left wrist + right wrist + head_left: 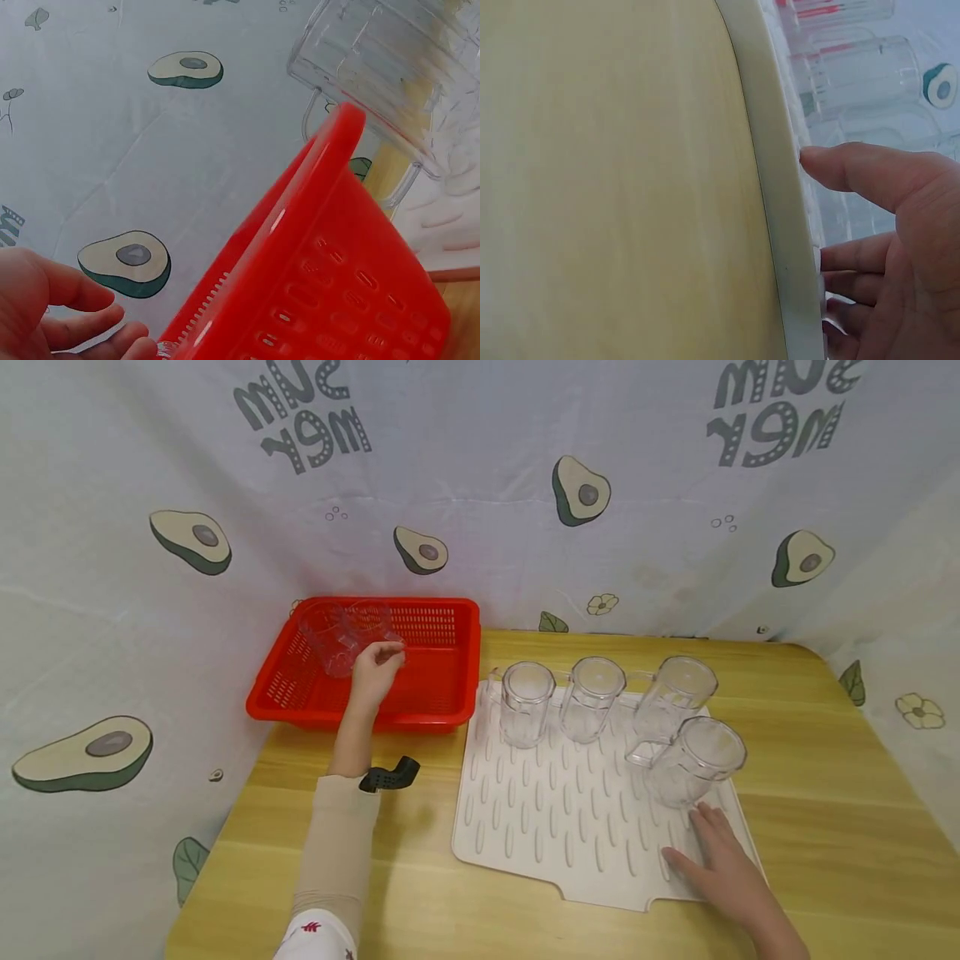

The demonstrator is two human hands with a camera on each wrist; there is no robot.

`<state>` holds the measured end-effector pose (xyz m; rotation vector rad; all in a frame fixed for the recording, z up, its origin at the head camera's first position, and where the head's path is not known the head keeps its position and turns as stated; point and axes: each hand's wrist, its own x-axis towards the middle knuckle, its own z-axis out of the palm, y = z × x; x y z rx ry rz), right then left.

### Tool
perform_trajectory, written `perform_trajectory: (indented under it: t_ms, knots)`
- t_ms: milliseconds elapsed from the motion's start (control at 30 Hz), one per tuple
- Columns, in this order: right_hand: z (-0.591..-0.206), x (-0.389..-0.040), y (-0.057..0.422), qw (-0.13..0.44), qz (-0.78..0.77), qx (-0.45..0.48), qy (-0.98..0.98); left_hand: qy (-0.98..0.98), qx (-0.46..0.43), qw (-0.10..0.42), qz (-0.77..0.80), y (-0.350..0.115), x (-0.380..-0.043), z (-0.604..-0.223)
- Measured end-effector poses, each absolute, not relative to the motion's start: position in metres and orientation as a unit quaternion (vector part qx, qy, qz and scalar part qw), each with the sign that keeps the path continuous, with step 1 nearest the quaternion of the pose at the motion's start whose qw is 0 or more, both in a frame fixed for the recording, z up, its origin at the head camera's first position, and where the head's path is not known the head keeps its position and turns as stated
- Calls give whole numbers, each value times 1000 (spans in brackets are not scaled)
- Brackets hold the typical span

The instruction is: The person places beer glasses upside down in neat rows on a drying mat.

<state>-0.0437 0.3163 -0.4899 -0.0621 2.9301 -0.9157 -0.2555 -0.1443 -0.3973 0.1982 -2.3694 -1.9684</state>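
Observation:
Over the red basket at the back left is my left hand, fingers loosely bent beside clear mugs lying inside. A gap shows between thumb and fingers in the left wrist view, where the hand appears to hold nothing. On the right, my right hand rests on a white draining mat, thumb and fingers spread, fingertips close to the nearest clear mug. Whether they touch that mug cannot be told. Seen from the right wrist, the hand has its fingertips on the mat.
Along the mat's back edge stand three more clear mugs, the left one, the middle one and the right one. Beneath everything is a wooden table. A cloth printed with avocados hangs behind it.

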Motion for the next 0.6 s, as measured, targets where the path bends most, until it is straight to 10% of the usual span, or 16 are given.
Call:
perform_trajectory:
  t_ms: [600]
  knots:
    - [-487,-44,316,50,-294,-6,954,-744,136,-68,-651,-150,-284,-404]
